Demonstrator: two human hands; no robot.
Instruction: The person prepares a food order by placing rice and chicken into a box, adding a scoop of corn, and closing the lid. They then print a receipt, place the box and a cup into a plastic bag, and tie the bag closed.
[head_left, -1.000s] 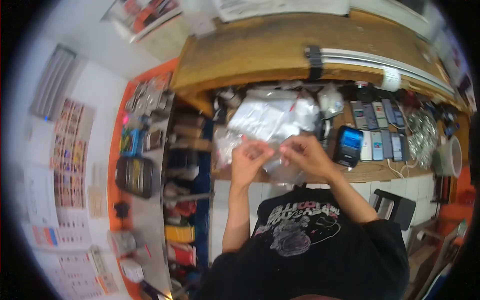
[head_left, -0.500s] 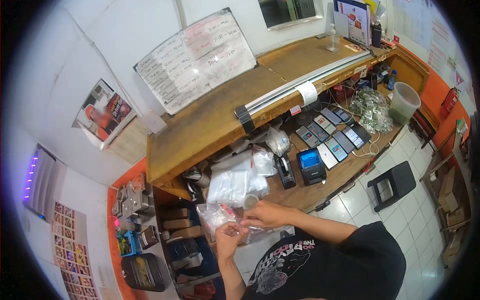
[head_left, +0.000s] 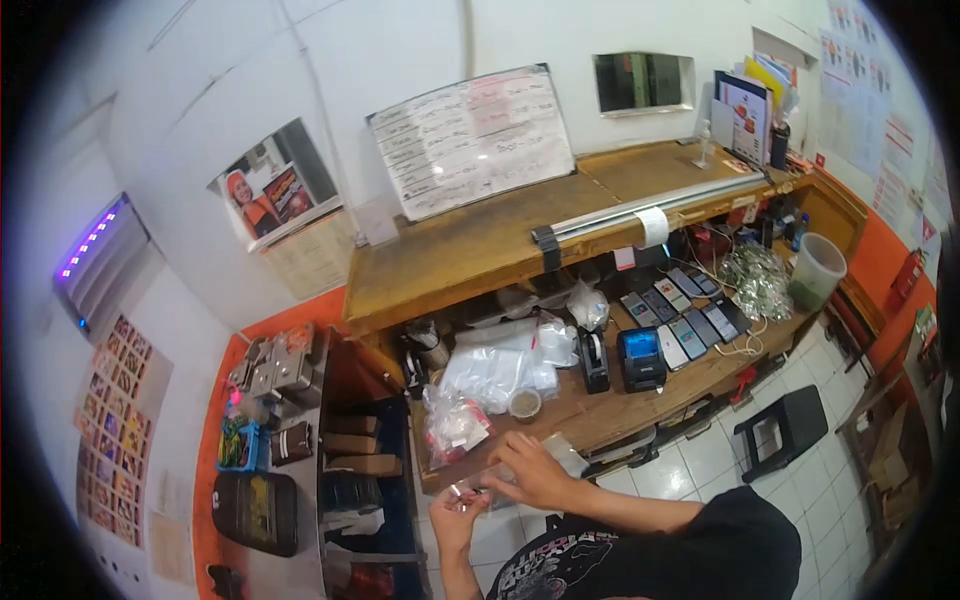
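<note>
Pinching one end of a small clear plastic bag (head_left: 487, 487) in the left hand (head_left: 455, 512), grip pressed together on it, right hand (head_left: 530, 470) closed over its other end, at the near edge of the table (head_left: 600, 410), below the bag pile (head_left: 497, 368) and black printer (head_left: 641, 357).

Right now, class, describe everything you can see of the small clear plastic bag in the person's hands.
The small clear plastic bag is thin, see-through and crumpled. It is held just off the front edge of the wooden counter, between the left hand and the right hand, which pinch it. Any contents are too small to tell.
</note>
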